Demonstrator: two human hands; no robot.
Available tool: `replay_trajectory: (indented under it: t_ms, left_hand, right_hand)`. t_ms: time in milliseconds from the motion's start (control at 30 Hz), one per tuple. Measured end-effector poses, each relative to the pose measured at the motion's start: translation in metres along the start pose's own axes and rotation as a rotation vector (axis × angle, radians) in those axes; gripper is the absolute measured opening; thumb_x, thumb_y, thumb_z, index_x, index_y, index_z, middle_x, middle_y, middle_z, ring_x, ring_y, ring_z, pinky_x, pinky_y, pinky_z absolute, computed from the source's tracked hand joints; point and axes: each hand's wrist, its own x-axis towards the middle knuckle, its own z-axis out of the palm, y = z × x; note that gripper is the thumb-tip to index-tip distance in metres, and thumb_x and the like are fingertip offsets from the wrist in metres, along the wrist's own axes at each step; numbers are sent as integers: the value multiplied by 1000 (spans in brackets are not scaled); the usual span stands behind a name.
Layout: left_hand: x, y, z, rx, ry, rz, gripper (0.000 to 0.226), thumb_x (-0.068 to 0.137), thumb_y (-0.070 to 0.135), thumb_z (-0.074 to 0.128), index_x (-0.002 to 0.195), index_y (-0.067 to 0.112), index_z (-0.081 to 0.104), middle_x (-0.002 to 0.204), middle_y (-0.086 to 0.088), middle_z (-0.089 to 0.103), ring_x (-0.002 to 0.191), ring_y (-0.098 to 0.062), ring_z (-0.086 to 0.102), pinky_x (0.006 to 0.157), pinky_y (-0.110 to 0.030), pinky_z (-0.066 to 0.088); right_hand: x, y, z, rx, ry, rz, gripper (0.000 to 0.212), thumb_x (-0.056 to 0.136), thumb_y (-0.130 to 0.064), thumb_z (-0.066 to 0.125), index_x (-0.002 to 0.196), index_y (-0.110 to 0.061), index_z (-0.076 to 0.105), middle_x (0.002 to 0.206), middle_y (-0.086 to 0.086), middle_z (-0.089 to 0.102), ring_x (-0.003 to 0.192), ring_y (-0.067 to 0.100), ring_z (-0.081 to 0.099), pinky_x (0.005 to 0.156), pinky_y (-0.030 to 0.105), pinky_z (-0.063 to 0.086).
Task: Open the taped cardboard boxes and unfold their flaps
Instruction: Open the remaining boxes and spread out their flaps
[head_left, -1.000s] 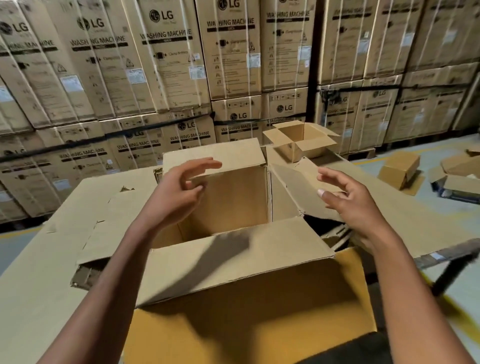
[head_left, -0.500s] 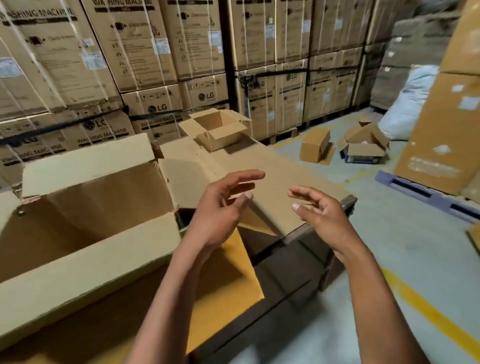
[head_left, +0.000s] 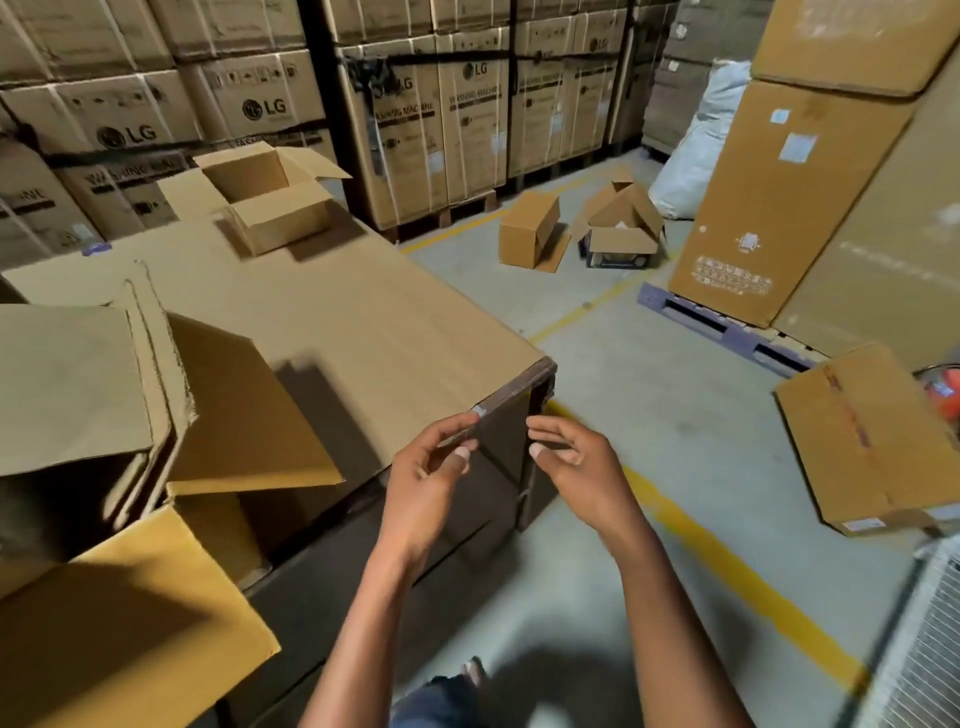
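**Both hands free in front of the table corner; opened box to the left**

Left hand (head_left: 423, 480): raised, palm turned inward, fingers loosely curled with the thumb tip showing. It holds nothing. Right hand (head_left: 574, 467): raised opposite it, fingers loosely bent and pointing toward the left hand, also holding nothing. A narrow gap separates the two sets of fingertips.

Directly behind the fingers: the near corner of the table (head_left: 363, 332), whose top is covered with flat cardboard. Whether the fingertips touch the dark table edge cannot be told; they overlap it in view.

Left of the fingers, on the table: a large open box (head_left: 67, 395) with its flaps unfolded outward. One flap juts toward the left hand; another hangs over the near edge of the table.

Beyond the fingers, at the far end of the table: a small open box (head_left: 275, 208), flaps spread.

Right of the fingers, on the floor: a closed box (head_left: 872, 436) with a strip of tape along its top seam, well apart from the right hand.

Farther out on the floor: a tipped box (head_left: 530, 228) and, just beside it, a box with raised flaps (head_left: 623, 223). Stacked cartons (head_left: 457, 109) line the back wall. A yellow line (head_left: 727, 566) crosses the floor below the right forearm.
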Motion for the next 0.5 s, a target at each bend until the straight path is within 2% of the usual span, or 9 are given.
replay_trajectory:
  t_ms: [133,233,367,433,500]
  left_hand:
    - [59,-28,33,-24,30,-78,37,94,7,57,118,30,72,122,10,71,110,-16,67,99,-47,50]
    - [112,-35,67,-65,14,-111,39,86,20,57,120,31,71,125,12,69,115,-17,66,95,-42,51]
    - [189,-32,120,-79,-32,-133,38,90,11,57,120,31,71,125,14,69,119,-17,64,92,-36,52]
    - [228,-24,146,-38,-43,-130,41,90,4,58,120,30,71,119,13,71,107,-11,68,95,-36,52]
    - [259,-15,169,-7,-57,-103,40,87,10,62,118,33,71,100,8,72,89,-12,66,88,-34,51]
  right_hand:
    - [57,20,-29,22,-2,32,32,95,-5,62,123,-20,69,120,-6,70,102,-4,67,78,9,48]
    - [109,28,-59,-80,-13,30,34,95,-7,62,125,-20,68,119,-7,69,100,0,67,78,4,46]
    - [170,29,-106,-155,-24,28,35,93,-10,65,123,-27,67,117,-10,68,96,4,68,75,5,47]
    - [203,32,-130,-131,16,32,33,93,-10,66,120,-28,68,116,-11,70,99,2,68,79,7,47]
    - [234,36,-150,-137,48,35,32,92,-10,67,116,-31,69,114,-13,71,100,2,68,82,10,48]
